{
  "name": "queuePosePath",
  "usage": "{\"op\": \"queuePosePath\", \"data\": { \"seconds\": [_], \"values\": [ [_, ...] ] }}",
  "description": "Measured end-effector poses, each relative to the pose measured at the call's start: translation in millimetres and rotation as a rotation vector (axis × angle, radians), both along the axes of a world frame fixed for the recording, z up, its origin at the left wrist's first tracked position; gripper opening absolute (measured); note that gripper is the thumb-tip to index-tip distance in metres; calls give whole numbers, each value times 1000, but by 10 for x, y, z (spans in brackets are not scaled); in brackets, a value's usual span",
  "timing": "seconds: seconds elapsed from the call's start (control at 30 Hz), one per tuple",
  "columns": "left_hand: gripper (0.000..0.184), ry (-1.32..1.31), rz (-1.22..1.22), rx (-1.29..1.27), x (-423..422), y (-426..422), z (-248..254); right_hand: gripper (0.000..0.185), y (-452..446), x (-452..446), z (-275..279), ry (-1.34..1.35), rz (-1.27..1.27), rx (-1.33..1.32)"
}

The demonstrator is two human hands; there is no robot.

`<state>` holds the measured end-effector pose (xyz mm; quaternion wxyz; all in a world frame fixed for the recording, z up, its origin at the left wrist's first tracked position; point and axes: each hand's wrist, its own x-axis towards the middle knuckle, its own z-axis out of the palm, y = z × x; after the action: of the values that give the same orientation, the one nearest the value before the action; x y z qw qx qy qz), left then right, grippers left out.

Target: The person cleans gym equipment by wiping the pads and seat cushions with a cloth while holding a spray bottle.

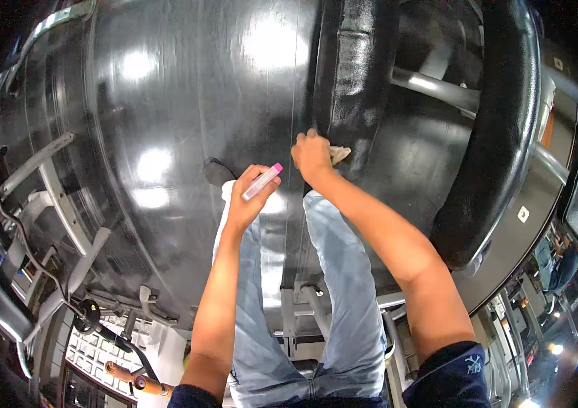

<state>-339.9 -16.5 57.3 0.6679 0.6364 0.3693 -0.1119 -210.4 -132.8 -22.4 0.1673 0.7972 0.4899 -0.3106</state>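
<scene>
My left hand (pixel 251 194) is closed around a small clear bottle with a pink cap (pixel 262 181), tilted so that the cap points up and to the right. To its right, my right hand (pixel 311 155) has its fingers curled, and a pale cloth (pixel 339 155) sticks out from its right side. That hand is over the near-left part of a long black padded bench (pixel 353 81); whether the cloth touches the padding I cannot tell. Both forearms reach forward above my legs in light blue jeans (pixel 340 265).
A large black pad (pixel 500 143) with a grey metal tube (pixel 435 88) stands on the right. Grey gym machine frames (pixel 61 197) line the left. Glossy black flooring (pixel 166 122) reflects several lights. A dark shoe (pixel 218 172) is left of my left hand.
</scene>
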Motion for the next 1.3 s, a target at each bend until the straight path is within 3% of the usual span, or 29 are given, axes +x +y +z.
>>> {"op": "queuePosePath", "data": {
  "seconds": [0.2,0.33,0.4,0.47,0.53,0.6,0.63,0.73,0.8,0.9,1.07,1.13,1.2,1.3],
  "values": [
    [10,-16,-26,-33,35,3,-22,16,342,435,-180,-218,-35,-41],
    [9,2,-27,-30,-16,40,-66,12,187,86,-204,-169,8,-71],
    [11,-11,-24,-32,-64,54,-105,12,49,-169,-138,-139,59,-176],
    [11,-4,-47,-18,-94,82,-100,12,-96,-312,8,-119,340,-108],
    [10,7,-60,-18,-139,91,-64,19,-162,-350,102,3,216,-175],
    [10,14,-72,-15,-171,115,-20,18,-342,-312,195,41,249,-106],
    [10,17,-74,0,-189,121,11,15,-434,-290,162,86,131,13],
    [10,32,-80,-4,-279,111,9,12,-596,-158,295,-61,49,232],
    [9,45,-80,-13,-345,104,-15,19,-733,-70,502,-121,18,248],
    [8,-7,-85,11,-419,28,-27,44,-1108,7,643,-9,-398,421],
    [7,39,-91,-53,-435,-76,-58,46,-1319,-2,734,-23,-726,407],
    [7,42,-99,-57,-388,-131,-67,43,-1232,126,667,-131,-892,539],
    [7,45,-111,-66,-328,-213,-85,40,-1094,259,537,-120,-883,763],
    [10,1,-141,-22,-230,-323,-113,43,-947,165,474,-28,-762,741]
  ]
}}
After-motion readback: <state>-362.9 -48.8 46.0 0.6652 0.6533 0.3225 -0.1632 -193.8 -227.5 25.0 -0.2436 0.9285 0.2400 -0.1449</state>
